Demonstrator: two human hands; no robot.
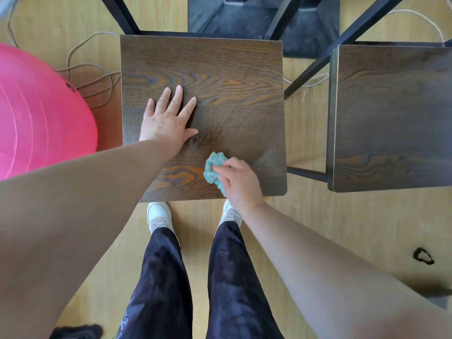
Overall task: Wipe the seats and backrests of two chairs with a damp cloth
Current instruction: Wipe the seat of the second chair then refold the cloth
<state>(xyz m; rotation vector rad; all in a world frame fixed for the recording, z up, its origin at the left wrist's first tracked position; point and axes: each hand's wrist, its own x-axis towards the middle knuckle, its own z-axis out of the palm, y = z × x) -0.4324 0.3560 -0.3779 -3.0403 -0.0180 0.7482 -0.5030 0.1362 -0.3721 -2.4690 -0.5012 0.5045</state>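
A dark wood-grain chair seat (232,77) lies directly below me. My left hand (168,118) rests flat on its left half with fingers spread and straight. My right hand (238,179) grips a crumpled teal cloth (212,167) and presses it on the seat near the front edge. A second chair seat (391,113) of the same wood stands to the right, apart from both hands. Black metal frame bars (315,62) rise at the back of both chairs; no backrest panels are visible.
A large pink exercise ball (36,113) sits against the left side of the near chair. Loose cords (90,74) lie on the light wooden floor behind it. A dark table base (264,18) stands beyond the chairs. My feet (159,214) stand at the seat's front edge.
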